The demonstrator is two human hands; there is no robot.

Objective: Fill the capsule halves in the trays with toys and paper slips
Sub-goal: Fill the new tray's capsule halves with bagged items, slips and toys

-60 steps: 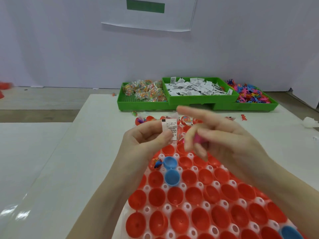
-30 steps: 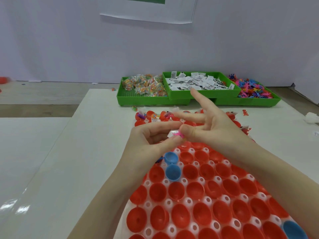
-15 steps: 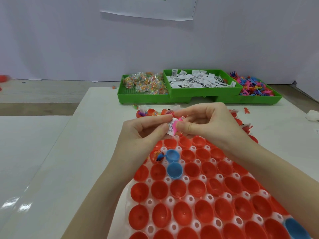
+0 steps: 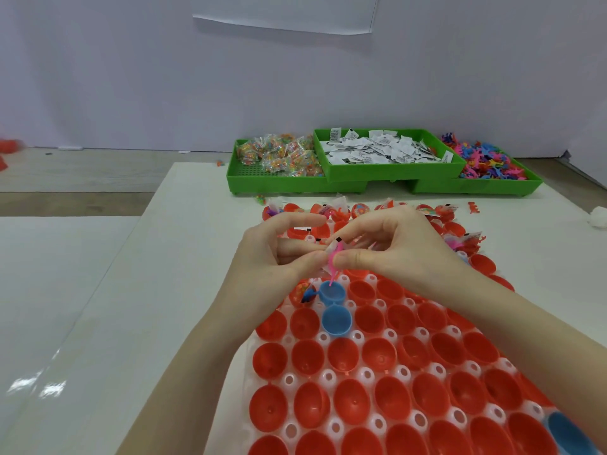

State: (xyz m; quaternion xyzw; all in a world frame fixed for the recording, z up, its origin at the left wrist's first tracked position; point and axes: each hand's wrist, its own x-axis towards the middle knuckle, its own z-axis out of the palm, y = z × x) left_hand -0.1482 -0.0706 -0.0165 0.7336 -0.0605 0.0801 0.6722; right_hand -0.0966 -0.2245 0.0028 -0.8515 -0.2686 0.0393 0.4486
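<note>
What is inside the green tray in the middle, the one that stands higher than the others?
The middle green tray holds a heap of white paper slips with black print. Its floor cannot be seen, since the slips cover it, so anything beneath them is hidden.

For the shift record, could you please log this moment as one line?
left hand: pinches paper slip | right hand: pinches pink toy | over blue cup | tray: mostly unfilled

Frame centre: our left hand (image 4: 279,257) and right hand (image 4: 394,247) pinch a pink toy (image 4: 334,265) with a paper slip (image 4: 332,249) above a blue capsule half (image 4: 332,293). Green trays (image 4: 387,174) upper right on the bench (image 4: 131,307).
</note>
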